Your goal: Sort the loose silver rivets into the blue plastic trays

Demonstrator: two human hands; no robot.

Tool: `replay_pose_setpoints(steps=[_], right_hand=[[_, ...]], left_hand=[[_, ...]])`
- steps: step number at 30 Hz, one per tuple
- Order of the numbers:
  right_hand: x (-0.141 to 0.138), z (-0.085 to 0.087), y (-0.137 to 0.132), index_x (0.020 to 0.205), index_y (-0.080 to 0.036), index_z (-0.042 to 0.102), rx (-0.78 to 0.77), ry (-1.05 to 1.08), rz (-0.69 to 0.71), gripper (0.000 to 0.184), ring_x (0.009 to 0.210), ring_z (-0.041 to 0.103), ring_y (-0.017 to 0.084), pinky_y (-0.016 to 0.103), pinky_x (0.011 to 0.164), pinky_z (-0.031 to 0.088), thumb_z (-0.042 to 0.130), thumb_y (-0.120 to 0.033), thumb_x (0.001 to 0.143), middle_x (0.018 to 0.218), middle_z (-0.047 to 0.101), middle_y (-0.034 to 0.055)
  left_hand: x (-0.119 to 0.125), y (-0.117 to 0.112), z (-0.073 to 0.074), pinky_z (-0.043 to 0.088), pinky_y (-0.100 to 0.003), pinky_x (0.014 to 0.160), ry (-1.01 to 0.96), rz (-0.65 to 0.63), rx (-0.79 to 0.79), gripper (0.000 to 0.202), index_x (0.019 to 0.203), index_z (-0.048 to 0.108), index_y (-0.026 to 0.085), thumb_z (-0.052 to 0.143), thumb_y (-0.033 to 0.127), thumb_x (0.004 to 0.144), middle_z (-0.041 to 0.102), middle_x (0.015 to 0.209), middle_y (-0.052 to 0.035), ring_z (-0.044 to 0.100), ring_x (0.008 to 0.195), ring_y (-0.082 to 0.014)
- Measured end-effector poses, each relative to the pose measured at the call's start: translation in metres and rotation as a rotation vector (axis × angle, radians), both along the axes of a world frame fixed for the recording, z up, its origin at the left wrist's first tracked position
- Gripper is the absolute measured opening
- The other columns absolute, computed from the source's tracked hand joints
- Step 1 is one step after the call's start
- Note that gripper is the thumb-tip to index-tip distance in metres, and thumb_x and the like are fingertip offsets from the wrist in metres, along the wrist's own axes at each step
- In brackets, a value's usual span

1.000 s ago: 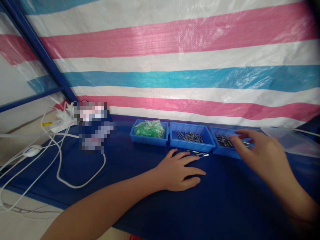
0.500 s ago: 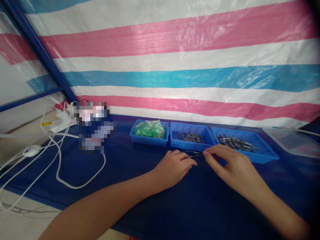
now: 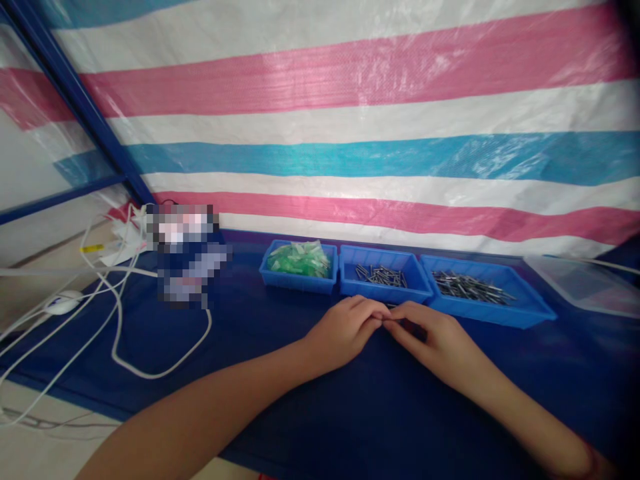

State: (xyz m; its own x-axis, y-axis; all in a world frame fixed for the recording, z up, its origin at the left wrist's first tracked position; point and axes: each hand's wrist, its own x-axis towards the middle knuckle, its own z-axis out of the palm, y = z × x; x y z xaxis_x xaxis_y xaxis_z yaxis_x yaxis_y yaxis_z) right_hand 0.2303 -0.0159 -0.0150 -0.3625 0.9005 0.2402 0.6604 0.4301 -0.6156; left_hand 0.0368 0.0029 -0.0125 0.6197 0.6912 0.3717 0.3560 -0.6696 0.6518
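Observation:
My left hand (image 3: 345, 330) and my right hand (image 3: 433, 337) rest on the dark blue table cover (image 3: 280, 373), fingertips meeting just in front of the middle blue tray (image 3: 383, 277). Both hands are pinched closed around something small and thin, probably a metal pin, too small to make out. The middle tray holds short metal pins. The right blue tray (image 3: 485, 293) holds several longer metal pins. The left blue tray (image 3: 299, 265) holds green plastic pieces.
White cables (image 3: 120, 320) loop over the left side of the table beside a blurred object (image 3: 187, 253). A clear plastic lid (image 3: 585, 283) lies at the far right. A striped pink, white and blue tarp (image 3: 350, 133) hangs behind the trays.
My right hand came back from the right tray to the table in front of the middle tray. My left hand went from flat to pinched, and the fingertips of both now meet.

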Motion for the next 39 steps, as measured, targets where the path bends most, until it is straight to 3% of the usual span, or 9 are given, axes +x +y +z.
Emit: replay_pose_setpoints(steps=[5,8,11,15,28,34,39], right_hand=[[-0.004,0.000,-0.002,0.087,-0.023,0.065,-0.015,0.145,-0.092,0.018,0.075,0.061,0.018,0.031,0.068,0.048,0.055,-0.038,0.087,0.084,0.066,0.0026],[-0.007,0.002,-0.004,0.085,-0.023,0.065,-0.010,0.250,-0.114,0.020,0.076,0.061,0.018,0.030,0.067,0.048,0.058,-0.042,0.084,0.082,0.066,0.0031],[-0.007,0.004,-0.005,0.084,-0.022,0.065,-0.003,0.316,-0.129,0.021,0.078,0.061,0.019,0.029,0.064,0.048,0.059,-0.042,0.084,0.083,0.066,0.0041],[-0.004,0.006,-0.005,0.083,-0.021,0.064,0.025,0.248,-0.119,0.019,0.069,0.057,0.017,0.030,0.062,0.046,0.057,-0.039,0.085,0.075,0.063,0.0028],[-0.007,0.010,-0.008,0.081,-0.023,0.064,0.067,0.199,-0.055,0.017,0.075,0.061,0.019,0.032,0.067,0.050,0.057,-0.037,0.086,0.080,0.066,0.0037],[-0.009,0.010,-0.009,0.083,-0.022,0.064,0.081,0.202,-0.080,0.018,0.065,0.058,0.017,0.030,0.059,0.047,0.057,-0.039,0.086,0.074,0.064,0.0027],[-0.008,0.011,-0.009,0.083,-0.022,0.064,0.088,0.211,-0.049,0.016,0.066,0.058,0.017,0.030,0.060,0.048,0.057,-0.036,0.086,0.076,0.065,0.0031]], left_hand=[[0.000,0.002,-0.002,0.045,-0.027,0.083,0.046,0.056,-0.037,0.018,0.101,0.061,0.015,0.048,0.024,0.092,0.066,0.096,-0.0060,0.060,0.090,-0.0171],[0.000,0.002,-0.001,0.045,-0.025,0.076,0.099,0.011,-0.010,0.024,0.087,0.064,0.014,0.046,0.028,0.094,0.066,0.083,-0.0046,0.060,0.080,-0.0160],[-0.001,0.001,0.001,0.044,-0.024,0.073,0.087,-0.023,-0.001,0.026,0.088,0.065,0.013,0.047,0.030,0.094,0.065,0.082,-0.0044,0.059,0.077,-0.0152],[-0.001,-0.001,0.003,0.045,-0.024,0.077,0.027,-0.002,-0.043,0.024,0.102,0.064,0.014,0.047,0.029,0.093,0.066,0.091,-0.0054,0.061,0.084,-0.0158],[-0.001,-0.001,0.002,0.044,-0.024,0.074,0.051,-0.034,-0.045,0.023,0.097,0.062,0.014,0.048,0.031,0.093,0.065,0.088,-0.0048,0.060,0.081,-0.0155],[-0.001,-0.001,0.002,0.044,-0.024,0.075,0.042,-0.055,-0.041,0.023,0.097,0.062,0.015,0.046,0.031,0.095,0.063,0.086,-0.0040,0.059,0.082,-0.0148],[-0.001,-0.002,0.004,0.044,-0.024,0.074,0.013,-0.020,-0.076,0.021,0.094,0.062,0.015,0.049,0.031,0.093,0.062,0.086,-0.0037,0.058,0.080,-0.0144]])
